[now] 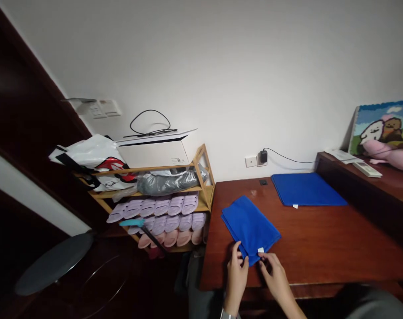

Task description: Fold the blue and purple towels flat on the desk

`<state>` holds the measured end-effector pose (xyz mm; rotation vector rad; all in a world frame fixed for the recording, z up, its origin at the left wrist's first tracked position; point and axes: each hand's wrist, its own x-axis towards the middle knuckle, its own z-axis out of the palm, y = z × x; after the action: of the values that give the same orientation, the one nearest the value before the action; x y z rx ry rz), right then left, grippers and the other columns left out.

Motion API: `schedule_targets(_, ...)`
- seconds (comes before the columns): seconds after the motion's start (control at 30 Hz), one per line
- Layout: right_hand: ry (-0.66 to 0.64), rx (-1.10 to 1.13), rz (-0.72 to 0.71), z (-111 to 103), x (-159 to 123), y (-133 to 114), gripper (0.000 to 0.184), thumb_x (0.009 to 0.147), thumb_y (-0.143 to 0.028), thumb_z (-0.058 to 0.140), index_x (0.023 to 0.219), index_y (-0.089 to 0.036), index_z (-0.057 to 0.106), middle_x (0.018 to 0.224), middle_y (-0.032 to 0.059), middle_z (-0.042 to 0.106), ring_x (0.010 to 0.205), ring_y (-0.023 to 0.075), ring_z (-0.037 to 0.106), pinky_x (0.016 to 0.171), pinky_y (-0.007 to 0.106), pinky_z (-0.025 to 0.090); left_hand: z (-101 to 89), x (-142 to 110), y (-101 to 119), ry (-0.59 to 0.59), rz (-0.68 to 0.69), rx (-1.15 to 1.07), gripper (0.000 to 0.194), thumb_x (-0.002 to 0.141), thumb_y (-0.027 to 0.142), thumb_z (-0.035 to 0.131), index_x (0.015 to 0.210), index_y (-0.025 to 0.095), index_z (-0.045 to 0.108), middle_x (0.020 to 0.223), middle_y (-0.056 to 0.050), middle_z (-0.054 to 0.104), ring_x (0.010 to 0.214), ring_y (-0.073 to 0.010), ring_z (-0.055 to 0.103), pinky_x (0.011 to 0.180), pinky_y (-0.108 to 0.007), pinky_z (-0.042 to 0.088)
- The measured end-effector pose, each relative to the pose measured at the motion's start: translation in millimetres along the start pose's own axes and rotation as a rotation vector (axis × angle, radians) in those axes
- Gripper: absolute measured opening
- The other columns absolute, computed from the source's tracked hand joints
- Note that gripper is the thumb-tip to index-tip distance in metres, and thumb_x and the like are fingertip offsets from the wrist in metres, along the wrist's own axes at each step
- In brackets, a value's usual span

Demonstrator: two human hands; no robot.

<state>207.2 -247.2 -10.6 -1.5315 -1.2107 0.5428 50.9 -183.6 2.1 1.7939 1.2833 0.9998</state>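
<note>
A folded blue cloth (249, 223) lies at an angle on the near left part of the brown wooden table (314, 248). A small white tag shows at its near edge. My left hand (237, 270) has its curled fingers and thumb on the near left edge of this cloth. On the other side of the near corner, the thumb and fingers of my right hand (276, 274) close on the edge beside the tag. Parts of the fingertips are hidden. A second blue cloth (307, 189), folded flat with a tag, lies farther back against the wall.
A shoe rack (206, 199) with lilac and pink slippers stands left of the table, bearing a white box (154, 155) and a plastic bag (91, 153). A round stool (55, 263) is at lower left. A raised ledge (364, 170) at right holds a remote (367, 169) and pink toy.
</note>
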Motion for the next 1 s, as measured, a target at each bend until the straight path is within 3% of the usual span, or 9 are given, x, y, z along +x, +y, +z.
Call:
schedule_targets(0.17, 0.016, -0.228, 0.055, -19, 0, 2, 0.036, 0.098, -0.044, 0.046, 0.098, -0.023, 0.076, 0.1, 0.0102, 0.077, 0.097, 0.0289, 0.071, 0.092, 0.042, 0.054, -7.6, 0, 28, 0.004, 0.298, 0.494, 0.042, 0.092, 0.013, 0.056, 0.128, 0.029, 0.069, 0.121, -0.008, 0.066, 0.11, -0.0267, 0.066, 0.096, -0.042, 0.055)
schedule_targets(0.3, -0.049, -0.449, 0.062, -14, 2, -8, 0.037, 0.101, -0.041, 0.045, 0.096, -0.023, 0.077, 0.098, 0.0093, 0.076, 0.094, 0.0283, 0.068, 0.089, 0.041, 0.049, -4.4, 9, 37, -0.102, 0.405, 0.629, 0.029, 0.096, 0.01, 0.052, 0.102, 0.026, 0.075, 0.101, -0.006, 0.07, 0.098, -0.024, 0.066, 0.09, -0.039, 0.054)
schedule_targets(0.4, -0.073, -0.582, 0.122, -8, 4, -22, 0.035, 0.102, -0.044, 0.047, 0.098, -0.025, 0.076, 0.1, 0.0081, 0.076, 0.099, 0.0278, 0.067, 0.089, 0.038, 0.046, 0.1, 15, 37, -0.112, 0.337, 0.506, 0.03, 0.102, 0.017, 0.045, 0.093, 0.023, 0.072, 0.092, -0.006, 0.072, 0.092, -0.0237, 0.068, 0.086, -0.037, 0.054)
schedule_targets(0.6, -0.133, -0.641, 0.261, -7, 11, -45, 0.041, 0.103, -0.049, 0.043, 0.102, -0.024, 0.076, 0.109, 0.0096, 0.076, 0.109, 0.0304, 0.067, 0.091, 0.039, 0.047, 3.4, 16, 47, -0.122, 0.162, 0.008, 0.03, 0.104, 0.04, 0.044, 0.095, 0.025, 0.068, 0.089, -0.005, 0.075, 0.081, -0.0208, 0.072, 0.076, -0.031, 0.055)
schedule_targets(0.87, -0.136, -0.778, 0.275, 2, 22, -57, 0.043, 0.103, -0.044, 0.044, 0.108, -0.013, 0.073, 0.11, 0.0184, 0.076, 0.11, 0.0341, 0.069, 0.091, 0.042, 0.05, -1.2, 19, 69, -0.095, 0.103, -0.181, 0.043, 0.099, 0.063, 0.048, 0.092, 0.024, 0.066, 0.079, -0.004, 0.072, 0.073, -0.0205, 0.071, 0.071, -0.03, 0.054)
schedule_targets(1.0, -0.165, -0.735, 0.252, -1, 26, -53, 0.03, 0.1, -0.036, 0.05, 0.106, -0.016, 0.071, 0.11, 0.0153, 0.078, 0.108, 0.0296, 0.072, 0.087, 0.035, 0.051, -23.2, 39, 80, 0.018, 0.145, -0.125, 0.052, 0.098, 0.07, 0.045, 0.098, 0.023, 0.066, 0.063, 0.001, 0.063, 0.061, -0.019, 0.066, 0.063, -0.028, 0.05)
